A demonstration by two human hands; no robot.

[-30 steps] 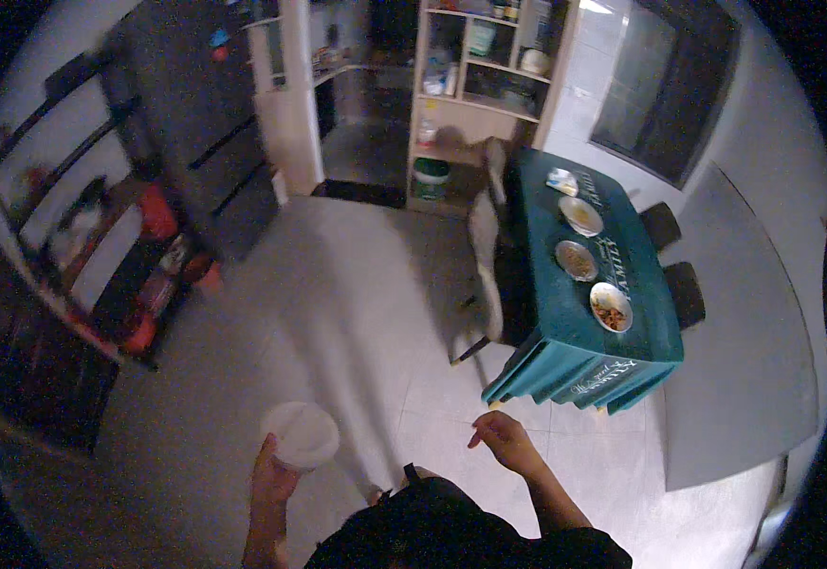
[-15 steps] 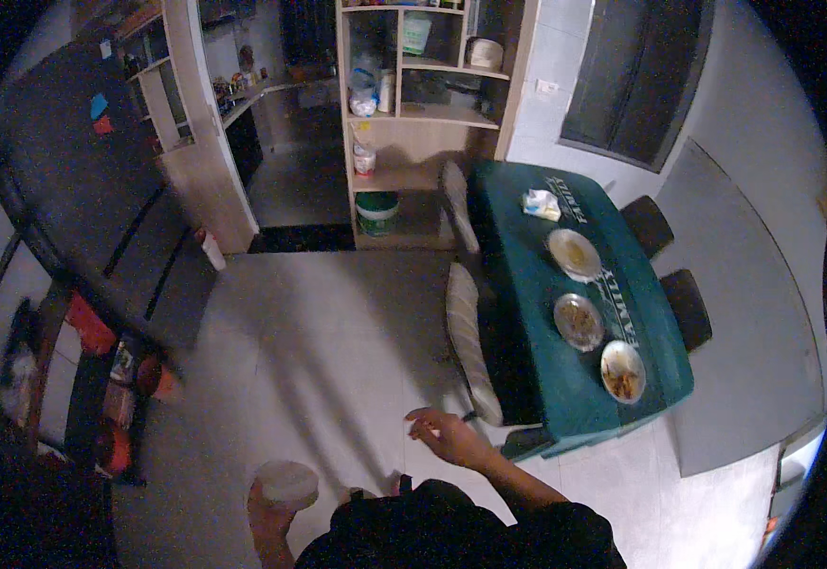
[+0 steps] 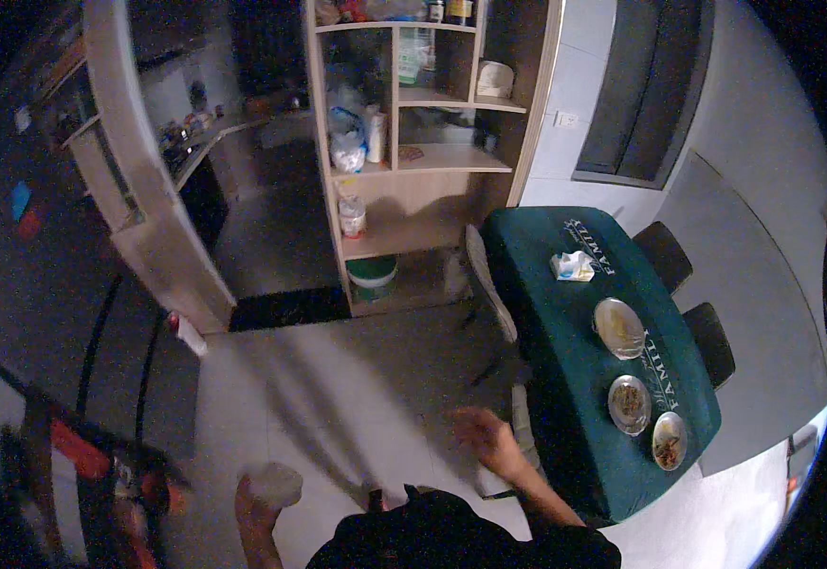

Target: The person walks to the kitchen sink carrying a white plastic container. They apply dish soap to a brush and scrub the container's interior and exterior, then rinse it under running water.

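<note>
Low at the left, my left hand (image 3: 255, 507) is closed round the edge of a pale bowl (image 3: 278, 485); motion blurs its outline, and its contents cannot be made out. My right hand (image 3: 487, 444) hangs in the air over the floor beside the dining table, its fingers loosely apart and slightly smeared, with nothing in them. Nearest to that hand are a striped chair (image 3: 520, 417) and the table's dark green cloth (image 3: 575, 455). On the cloth stand a larger dish (image 3: 619, 328), a smaller dish (image 3: 630, 405) and an oval dish of food (image 3: 669, 442).
A tissue pack (image 3: 573, 266) lies farther back on the table. Two dark chairs (image 3: 707, 346) line its far side. Ahead stands a wooden shelf unit (image 3: 423, 173) with a green-lidded bucket (image 3: 373, 275). A doorway with a dark mat (image 3: 290, 308) opens left of it; a bottle (image 3: 189, 334) stands nearby.
My view has tilted up and turned left, so table and shelves sit lower in the picture and the table farther right. The bowl stays in my left hand; my right hand remains beside the table.
</note>
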